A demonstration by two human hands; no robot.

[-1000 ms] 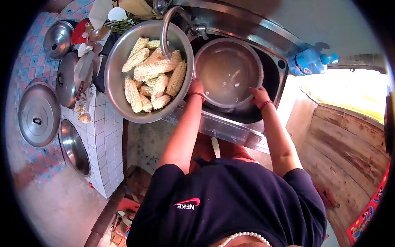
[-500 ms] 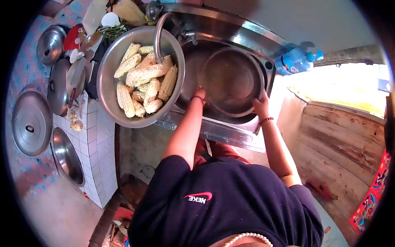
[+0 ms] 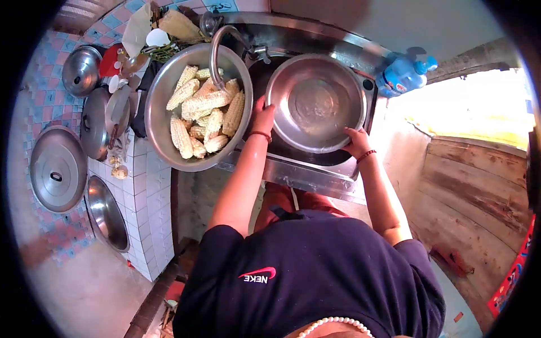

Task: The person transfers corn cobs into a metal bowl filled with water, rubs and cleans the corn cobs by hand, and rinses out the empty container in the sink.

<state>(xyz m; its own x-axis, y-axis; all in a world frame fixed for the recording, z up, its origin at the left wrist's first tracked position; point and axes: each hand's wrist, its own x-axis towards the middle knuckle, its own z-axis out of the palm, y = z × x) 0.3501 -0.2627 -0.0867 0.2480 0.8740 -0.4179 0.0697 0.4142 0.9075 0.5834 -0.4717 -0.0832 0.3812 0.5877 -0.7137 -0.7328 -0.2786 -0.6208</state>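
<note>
A round metal basin (image 3: 284, 127) is held over the sink (image 3: 332, 169), with what looks like a little water in its bottom. My left hand (image 3: 262, 117) grips its left rim, and my right hand (image 3: 358, 143) has its lower right rim, thumb on the inner side. Left of the sink stands a larger metal basin (image 3: 155, 112) full of several husked corn cobs (image 3: 205, 103). The curved faucet (image 3: 216, 53) reaches over that basin's right part. The undersides of both my hands' grips are hidden.
A blue-labelled plastic bottle (image 3: 400, 79) lies by the sink's right back corner. Along the tiled counter on the left are pot lids (image 3: 56, 169), a knife (image 3: 118, 115) and a shiny metal bowl (image 3: 107, 214). A wooden wall (image 3: 468, 186) bounds the right.
The metal basin has risen out of the dark sink into brighter light, lifted by both hands. My left hand has moved left and up to the basin's left rim.
</note>
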